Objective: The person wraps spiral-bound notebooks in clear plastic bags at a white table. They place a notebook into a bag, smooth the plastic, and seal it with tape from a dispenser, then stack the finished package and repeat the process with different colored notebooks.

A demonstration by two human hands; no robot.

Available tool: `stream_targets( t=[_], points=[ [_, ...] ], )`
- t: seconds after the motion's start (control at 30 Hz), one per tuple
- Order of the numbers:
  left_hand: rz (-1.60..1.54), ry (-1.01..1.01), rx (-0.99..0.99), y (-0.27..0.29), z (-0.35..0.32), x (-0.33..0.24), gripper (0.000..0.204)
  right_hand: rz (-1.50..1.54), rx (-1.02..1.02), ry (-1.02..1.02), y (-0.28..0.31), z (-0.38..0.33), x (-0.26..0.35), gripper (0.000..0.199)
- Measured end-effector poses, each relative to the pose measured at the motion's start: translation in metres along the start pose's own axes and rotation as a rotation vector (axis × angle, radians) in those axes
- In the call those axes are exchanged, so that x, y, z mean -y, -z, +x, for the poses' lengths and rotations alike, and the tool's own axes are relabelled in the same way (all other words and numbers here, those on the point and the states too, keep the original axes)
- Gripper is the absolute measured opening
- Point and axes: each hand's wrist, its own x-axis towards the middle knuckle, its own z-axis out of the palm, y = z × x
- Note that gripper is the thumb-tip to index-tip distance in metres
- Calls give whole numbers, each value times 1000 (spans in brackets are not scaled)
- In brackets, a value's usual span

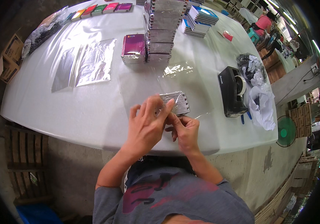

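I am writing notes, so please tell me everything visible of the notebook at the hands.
The notebook is grey-faced, with dark binding loops along its right edge. It lies on the white table, with clear, shiny film about it. The left hand hides its left part; the right hand is at its near edge. I cannot tell whether the film is sealed.

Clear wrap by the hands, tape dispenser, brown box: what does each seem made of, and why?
Clear wrap: thin glossy plastic film, see-through with bright glare.
Tape dispenser: smooth black casing, probably plastic, possibly painted metal.
Brown box: likely matte cardboard, with folded flaps.
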Motion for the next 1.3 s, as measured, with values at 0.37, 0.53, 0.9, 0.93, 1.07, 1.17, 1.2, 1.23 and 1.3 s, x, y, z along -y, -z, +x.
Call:
stream_targets(
  t=[0.37, 0.53, 0.9, 0.93, 1.07, 1.17, 1.2, 1.23, 1.3],
  points=[
    [130, -24, 25, 8, 27, -9, 64, -584, -45, 479, 29, 24, -64, 19],
    [117, 39, 66, -10, 39, -1, 68, -977, 21, 493, 40, 21, -69, 36],
    [218, 197, -260, 38, 51, 25, 69, -689, 84, 335, 85, 29, -3, 27],
    [202, 217, -328, 39, 58, 28, 67, -794, 43, 375, 90, 34, -3, 28],
    [269, 127, -601, 21, 90, 79, 63, -1237, -49, 339, 88, 49, -9, 46],
    [194, 135, -676, 2, 124, 108, 66, -1418, -5, 206, 92, 46, -33, 59],
    [196, 127, -690, -4, 134, 115, 68, -1449, 28, 173, 94, 47, -40, 62],
    [197, 120, -704, -10, 144, 122, 70, -1447, 25, 174, 94, 47, -41, 63],
    [206, 118, -739, -27, 158, 143, 72, -1444, 35, 174, 90, 45, -41, 64]
  ],
)
